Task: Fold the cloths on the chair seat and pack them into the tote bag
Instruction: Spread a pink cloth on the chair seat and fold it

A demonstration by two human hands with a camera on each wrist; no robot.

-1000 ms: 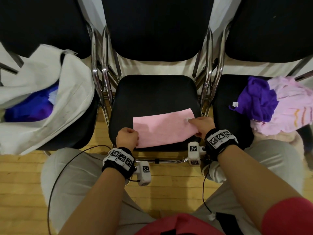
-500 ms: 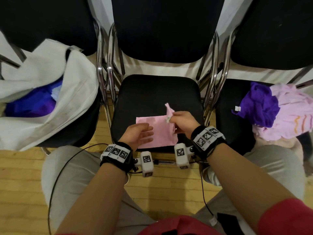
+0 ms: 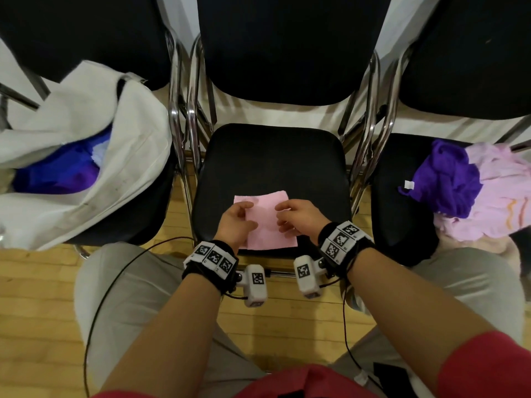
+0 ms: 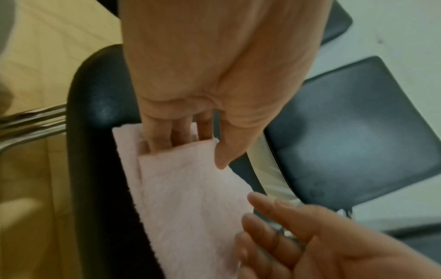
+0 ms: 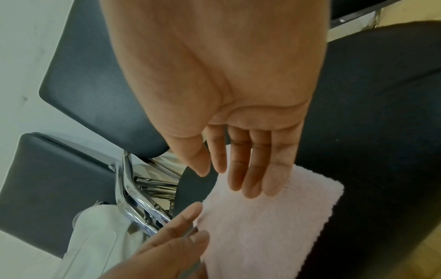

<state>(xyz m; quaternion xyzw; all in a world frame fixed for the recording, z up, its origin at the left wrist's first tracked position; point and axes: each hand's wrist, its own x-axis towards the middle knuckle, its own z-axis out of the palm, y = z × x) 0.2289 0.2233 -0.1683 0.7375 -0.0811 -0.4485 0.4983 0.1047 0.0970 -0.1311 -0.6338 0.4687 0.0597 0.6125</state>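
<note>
A pink cloth (image 3: 268, 225) lies folded into a small square near the front edge of the middle chair seat (image 3: 273, 162). My left hand (image 3: 250, 215) is at its left side. In the left wrist view the fingers (image 4: 167, 139) are slid under the top layer and the thumb lies over its edge. My right hand (image 3: 283, 216) hovers over the cloth's right part with fingers straight and nothing in it (image 5: 226, 181). The white tote bag (image 3: 86, 133) lies open on the left chair with purple cloth (image 3: 57, 173) inside.
On the right chair seat (image 3: 399, 214) sits a heap of unfolded cloths, a purple one (image 3: 448, 179) against a light pink one (image 3: 500, 193). Chrome chair frames (image 3: 184, 145) stand between the seats. Black chair backs rise behind. Wooden floor lies below.
My right hand carried the cloth's right end over to the left and let go, so the wide rectangle is now a small square. My left hand shifted onto the folded layers.
</note>
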